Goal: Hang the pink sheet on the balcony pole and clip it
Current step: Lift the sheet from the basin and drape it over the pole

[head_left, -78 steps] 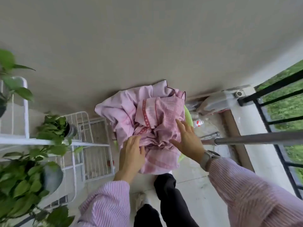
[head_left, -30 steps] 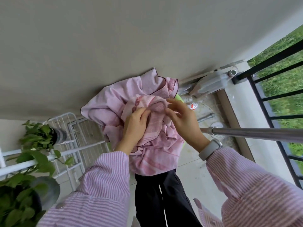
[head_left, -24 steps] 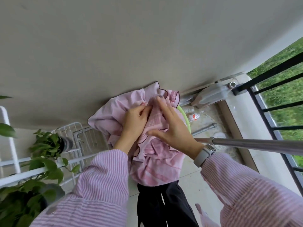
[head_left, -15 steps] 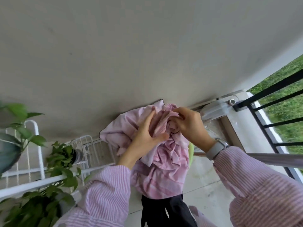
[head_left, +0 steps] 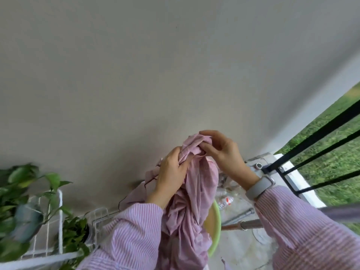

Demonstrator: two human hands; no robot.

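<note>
The pink sheet (head_left: 194,191) is up higher than half a second ago, bunched and lifted in front of the wall (head_left: 136,75), its bulk trailing down toward six o'clock. The left hand (head_left: 171,172) has shifted from flat against the cloth to gripping a fold, fingers curled round it. The right hand (head_left: 224,152), at about one o'clock from the left, pinches the top corner between thumb and fingertips. The pole (head_left: 251,224) sits at four o'clock, well apart from the sheet's top. A green basin (head_left: 215,227) now shows behind the cloth, and the plants (head_left: 39,211) blur at eight o'clock.
</note>
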